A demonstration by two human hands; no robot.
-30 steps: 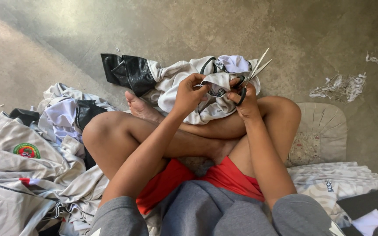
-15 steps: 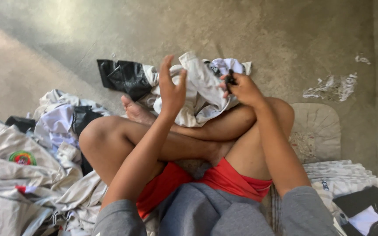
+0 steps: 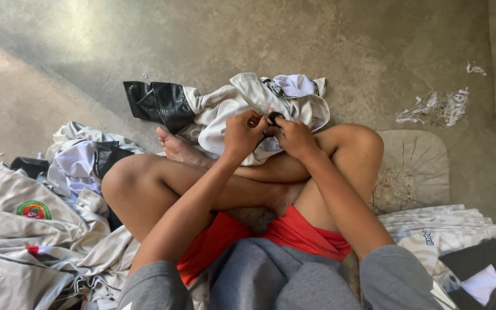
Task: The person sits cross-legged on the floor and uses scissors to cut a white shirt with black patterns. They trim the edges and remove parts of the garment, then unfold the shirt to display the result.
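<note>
I sit cross-legged on a concrete floor with a white garment (image 3: 233,100) bunched over my shins. My left hand (image 3: 241,133) pinches a fold of this garment near its middle. Right beside it, almost touching, my right hand (image 3: 295,139) is closed around the black handles of what look like scissors (image 3: 273,118). The blades are hidden in the cloth. Both hands meet just above my crossed legs.
A shiny black bag-like piece (image 3: 162,103) lies beside the garment. A heap of white and grey clothes (image 3: 41,229) fills the left. On the right are a round pale cushion (image 3: 417,166), white thread scraps (image 3: 437,106) and folded cloth (image 3: 449,227).
The left hand, lifted with open fingers half a second ago, has come back down onto the garment. The blades seen a second ago no longer show.
</note>
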